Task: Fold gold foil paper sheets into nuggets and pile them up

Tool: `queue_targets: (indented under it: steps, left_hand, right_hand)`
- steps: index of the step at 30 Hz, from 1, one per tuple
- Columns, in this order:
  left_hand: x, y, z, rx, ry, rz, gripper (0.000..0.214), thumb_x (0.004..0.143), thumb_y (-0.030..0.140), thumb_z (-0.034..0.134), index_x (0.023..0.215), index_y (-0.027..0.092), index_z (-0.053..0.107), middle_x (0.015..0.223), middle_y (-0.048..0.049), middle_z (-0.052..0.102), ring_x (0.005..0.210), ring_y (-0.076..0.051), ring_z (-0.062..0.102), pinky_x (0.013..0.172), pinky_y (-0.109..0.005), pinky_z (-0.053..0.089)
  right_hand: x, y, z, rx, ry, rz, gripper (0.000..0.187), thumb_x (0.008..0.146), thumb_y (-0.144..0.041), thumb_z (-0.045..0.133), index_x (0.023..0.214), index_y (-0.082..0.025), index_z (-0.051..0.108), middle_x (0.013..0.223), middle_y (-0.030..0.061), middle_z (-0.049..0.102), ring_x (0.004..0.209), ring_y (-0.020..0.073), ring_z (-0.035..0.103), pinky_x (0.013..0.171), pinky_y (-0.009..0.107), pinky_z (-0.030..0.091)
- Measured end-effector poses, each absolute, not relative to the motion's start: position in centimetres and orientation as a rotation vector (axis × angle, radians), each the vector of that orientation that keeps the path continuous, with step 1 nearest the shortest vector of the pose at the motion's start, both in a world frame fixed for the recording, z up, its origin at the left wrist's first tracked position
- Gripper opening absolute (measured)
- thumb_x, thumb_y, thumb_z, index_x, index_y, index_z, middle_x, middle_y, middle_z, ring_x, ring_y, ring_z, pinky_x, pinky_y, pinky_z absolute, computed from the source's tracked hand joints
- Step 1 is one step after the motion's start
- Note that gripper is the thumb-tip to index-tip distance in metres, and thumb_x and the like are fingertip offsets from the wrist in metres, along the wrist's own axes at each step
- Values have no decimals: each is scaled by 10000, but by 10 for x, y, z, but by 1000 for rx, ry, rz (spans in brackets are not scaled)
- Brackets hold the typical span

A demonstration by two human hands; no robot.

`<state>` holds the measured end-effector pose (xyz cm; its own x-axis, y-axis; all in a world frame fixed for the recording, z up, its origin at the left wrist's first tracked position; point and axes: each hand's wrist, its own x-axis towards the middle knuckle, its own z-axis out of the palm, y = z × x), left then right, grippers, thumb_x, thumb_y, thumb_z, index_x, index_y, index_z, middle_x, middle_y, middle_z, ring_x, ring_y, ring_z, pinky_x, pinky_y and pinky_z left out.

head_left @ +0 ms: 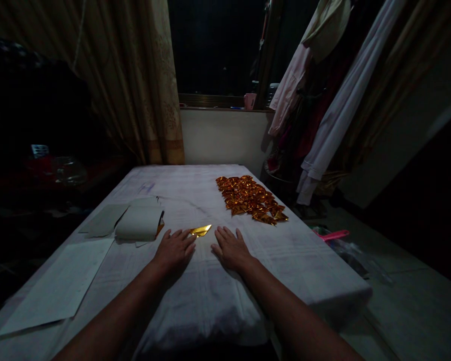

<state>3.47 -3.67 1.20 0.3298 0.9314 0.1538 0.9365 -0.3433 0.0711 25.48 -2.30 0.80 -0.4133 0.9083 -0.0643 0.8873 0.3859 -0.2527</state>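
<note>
A small folded piece of shiny gold foil paper [201, 230] with pointed ends lies on the cloth-covered table [195, 190]. My left hand [176, 247] rests palm down at its left end, fingers stretched out, the fingertips at or over that end. On the right, my right hand [231, 245] lies flat on the cloth, fingers extended, a little apart from the foil. Beyond it, to the right, sits a cluster of many folded gold foil pieces [244, 194], packed close together.
To the left are a curled stack of pale sheets [139, 223] and a flat white sheet [60, 286]. A window ledge holds a pink mug [250, 101]. Clothes [330, 120] hang at the right, above a pink handle [336, 235] near the floor. A curtain [150, 75] hangs behind.
</note>
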Motion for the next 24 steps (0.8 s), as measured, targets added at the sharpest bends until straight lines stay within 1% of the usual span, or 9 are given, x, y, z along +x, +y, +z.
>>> queue_targets:
  steps: [2, 4, 7, 10, 12, 14, 18, 21, 24]
  left_hand:
    - [33, -33, 14, -2538, -1791, -291, 359, 983, 299, 473, 1280, 297, 675, 1406, -93, 631, 1288, -316, 578, 1120, -636, 318]
    - [33, -29, 14, -2542, -1798, -350, 334, 976, 294, 480, 1223, 315, 704, 1352, -75, 669, 1258, -291, 600, 1128, -609, 325]
    - [34, -20, 11, -2526, -1835, -452, 303, 964, 292, 490, 1124, 288, 747, 1277, -78, 701, 1186, -265, 638, 1085, -504, 408]
    - [36, -13, 8, -2507, -1886, -521, 237, 921, 275, 552, 1049, 252, 751, 1232, -70, 713, 1146, -241, 646, 1021, -397, 464]
    - [37, -8, 6, -2498, -1924, -546, 192, 885, 260, 599, 1019, 247, 737, 1174, -53, 729, 1123, -232, 647, 1002, -368, 471]
    - [38, -4, 6, -2480, -1972, -553, 199, 863, 258, 627, 1038, 240, 720, 1125, -51, 737, 1098, -237, 647, 983, -361, 474]
    - [39, 2, 9, -2437, -2060, -535, 304, 839, 270, 659, 1138, 222, 691, 1138, -78, 724, 1112, -266, 630, 974, -370, 463]
    - [40, 2, 13, -2430, -2087, -516, 239, 837, 281, 671, 1067, 228, 705, 1083, -71, 720, 1076, -259, 634, 939, -352, 460]
    - [42, -1, 17, -2407, -2117, -523, 180, 833, 282, 691, 1003, 224, 690, 1031, -61, 719, 1031, -247, 644, 875, -329, 457]
  right_hand:
    - [252, -21, 9, -1646, -2511, 349, 567, 1038, -460, 358, 1528, -177, 403, 1630, 124, 324, 1516, 299, 247, 1204, 598, 133]
    - [248, -17, 10, -1635, -2460, 297, 525, 1028, -425, 407, 1485, -172, 452, 1571, 141, 431, 1459, 289, 353, 1182, 538, 219]
    - [241, -5, 15, -1643, -2390, 250, 474, 1030, -375, 412, 1453, -170, 469, 1428, 144, 571, 1313, 257, 503, 1101, 429, 337]
    - [235, 9, 19, -1652, -2375, 247, 408, 1004, -408, 480, 1341, -195, 568, 1340, 140, 605, 1266, 271, 519, 1050, 409, 364]
    - [232, 17, 19, -1649, -2379, 259, 367, 961, -429, 565, 1254, -213, 619, 1318, 132, 604, 1263, 276, 512, 1042, 407, 360]
    - [232, 23, 18, -1640, -2381, 279, 335, 928, -424, 619, 1198, -227, 641, 1301, 111, 610, 1253, 265, 514, 1034, 394, 361]
    - [232, 28, 16, -1626, -2359, 327, 271, 891, -385, 671, 1109, -224, 664, 1232, 80, 646, 1210, 249, 542, 1000, 364, 377]
    - [232, 27, 16, -1606, -2322, 357, 245, 879, -338, 678, 1093, -219, 663, 1184, 65, 674, 1177, 236, 563, 984, 336, 380]
    - [232, 25, 16, -1589, -2264, 386, 202, 893, -276, 645, 1087, -227, 669, 1137, 50, 707, 1130, 216, 594, 941, 300, 392]
